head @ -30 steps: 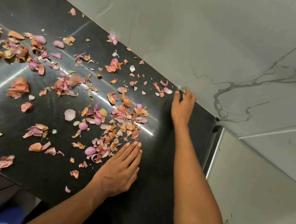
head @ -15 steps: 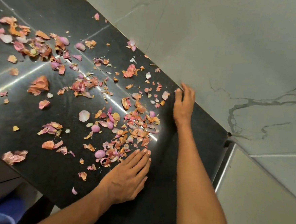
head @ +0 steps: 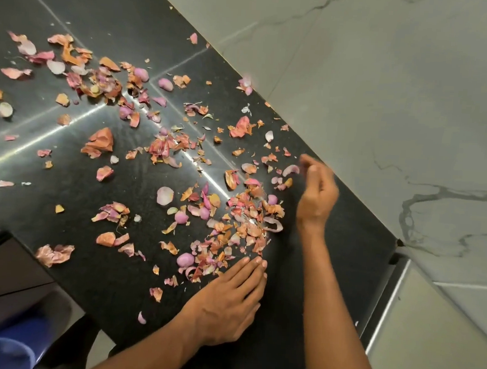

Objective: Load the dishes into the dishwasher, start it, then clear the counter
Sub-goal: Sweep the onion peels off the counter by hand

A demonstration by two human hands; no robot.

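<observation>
Pink and orange onion peels lie scattered over the black counter [head: 283, 299], with the thickest heap [head: 242, 221] near its right end. My left hand [head: 228, 301] lies flat on the counter, straight fingertips touching the near edge of that heap. My right hand [head: 317, 189] is at the far side of the heap, close to the wall. It is blurred, turned on its edge with the fingers loosely cupped, and I see nothing gripped in it. No dishes or dishwasher are in view.
A grey marble-look wall [head: 386, 108] runs along the counter's far side. Loose peels [head: 95, 142] spread far to the left. A blue bin [head: 3, 349] stands on the floor below the counter's near left edge. A steel-edged unit [head: 386, 304] adjoins the counter's right end.
My right hand has drawn back from the wall edge toward the heap, pushing small peels along, and its fingers have cupped. The left hand stays flat in place.
</observation>
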